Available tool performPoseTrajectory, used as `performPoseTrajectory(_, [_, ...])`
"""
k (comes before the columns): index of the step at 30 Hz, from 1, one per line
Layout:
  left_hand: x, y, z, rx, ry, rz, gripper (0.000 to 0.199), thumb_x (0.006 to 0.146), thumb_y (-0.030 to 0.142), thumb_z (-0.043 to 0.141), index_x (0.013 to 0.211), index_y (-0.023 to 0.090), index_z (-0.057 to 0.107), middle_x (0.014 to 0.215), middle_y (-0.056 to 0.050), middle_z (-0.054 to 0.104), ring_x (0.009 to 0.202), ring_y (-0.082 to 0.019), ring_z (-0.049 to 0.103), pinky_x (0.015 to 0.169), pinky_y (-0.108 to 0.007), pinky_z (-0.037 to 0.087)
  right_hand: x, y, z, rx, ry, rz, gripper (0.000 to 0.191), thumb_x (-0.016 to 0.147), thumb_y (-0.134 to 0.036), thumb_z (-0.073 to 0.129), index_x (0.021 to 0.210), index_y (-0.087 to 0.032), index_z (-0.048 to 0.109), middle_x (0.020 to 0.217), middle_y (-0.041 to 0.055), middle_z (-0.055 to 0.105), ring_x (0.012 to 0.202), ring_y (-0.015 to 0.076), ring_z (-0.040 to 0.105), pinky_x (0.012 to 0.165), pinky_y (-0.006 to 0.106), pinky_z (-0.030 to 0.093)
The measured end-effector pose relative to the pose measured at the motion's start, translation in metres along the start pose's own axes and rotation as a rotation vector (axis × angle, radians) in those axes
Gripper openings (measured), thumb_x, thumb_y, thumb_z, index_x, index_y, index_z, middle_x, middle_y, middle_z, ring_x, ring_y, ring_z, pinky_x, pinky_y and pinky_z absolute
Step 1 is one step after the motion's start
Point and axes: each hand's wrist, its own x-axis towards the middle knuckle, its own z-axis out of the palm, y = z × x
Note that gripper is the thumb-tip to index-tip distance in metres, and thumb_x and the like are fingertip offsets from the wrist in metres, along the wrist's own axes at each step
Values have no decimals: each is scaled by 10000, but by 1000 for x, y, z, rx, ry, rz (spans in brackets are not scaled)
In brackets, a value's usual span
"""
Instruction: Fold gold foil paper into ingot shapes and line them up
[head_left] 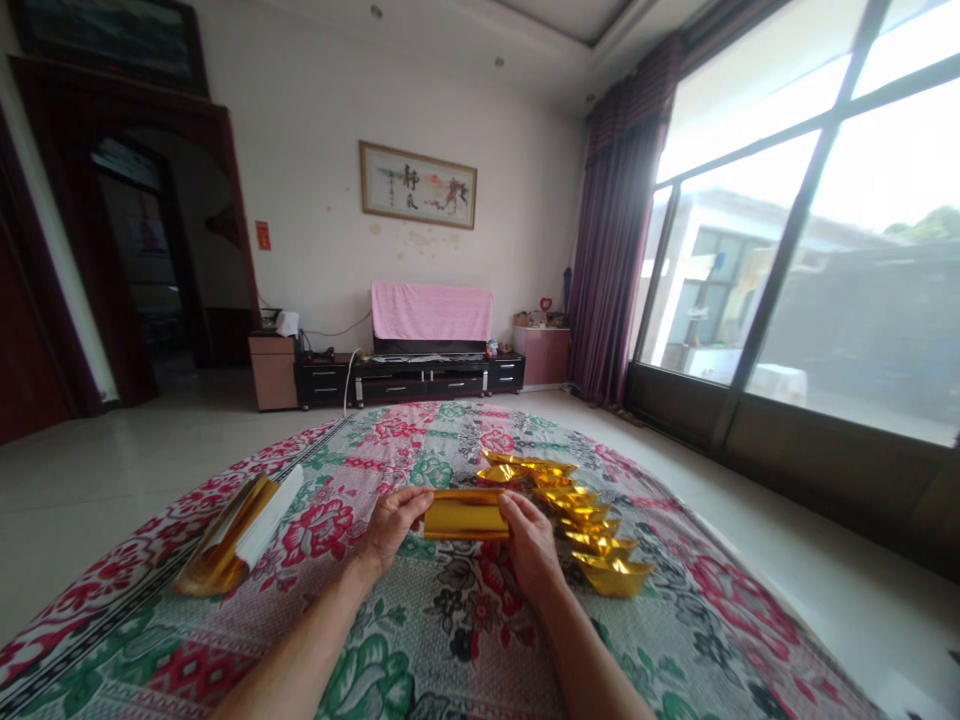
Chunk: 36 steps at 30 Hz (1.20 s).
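A folded strip of gold foil paper (465, 518) is stretched level between my two hands, over the flowered cloth. My left hand (393, 525) pinches its left end between thumb and fingers. At the right end, my right hand (531, 540) grips the same strip near its upper corner. Just beyond and to the right of my right hand, several folded gold foil boats (613, 575) stand in a row running away from me. On the left of the cloth lies a curled stack of gold and white paper (232, 535).
The round surface is covered by a red, green and grey flowered cloth (367, 670). Beyond it, a low black cabinet (420, 385) stands against the wall under a pink cloth (431, 311). Large windows and a purple curtain (619, 230) are on the right.
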Motion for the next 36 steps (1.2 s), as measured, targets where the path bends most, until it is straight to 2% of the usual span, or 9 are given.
performPoseTrajectory(21, [0, 1, 2, 41, 23, 17, 324, 601, 374, 657, 821, 138, 692, 491, 36, 523, 452, -59, 434, 455, -166, 333, -2, -4, 4, -69, 59, -31, 289, 600, -371, 719, 789, -158, 668, 681, 11, 644, 622, 146, 567, 587, 243, 437])
performPoseTrajectory(29, [-1, 2, 3, 43, 28, 26, 334, 589, 375, 664, 825, 141, 696, 523, 23, 555, 458, -61, 444, 454, -170, 339, -2, -6, 5, -95, 139, -31, 282, 564, -351, 735, 753, -152, 671, 674, 3, 632, 614, 130, 543, 561, 225, 430])
performPoseTrajectory(36, [0, 1, 3, 50, 21, 19, 366, 604, 387, 656, 861, 129, 689, 528, 20, 542, 463, -65, 436, 455, -175, 332, -2, -5, 4, -110, 144, -41, 297, 560, -368, 731, 747, -146, 670, 663, 4, 626, 607, 130, 536, 551, 221, 423])
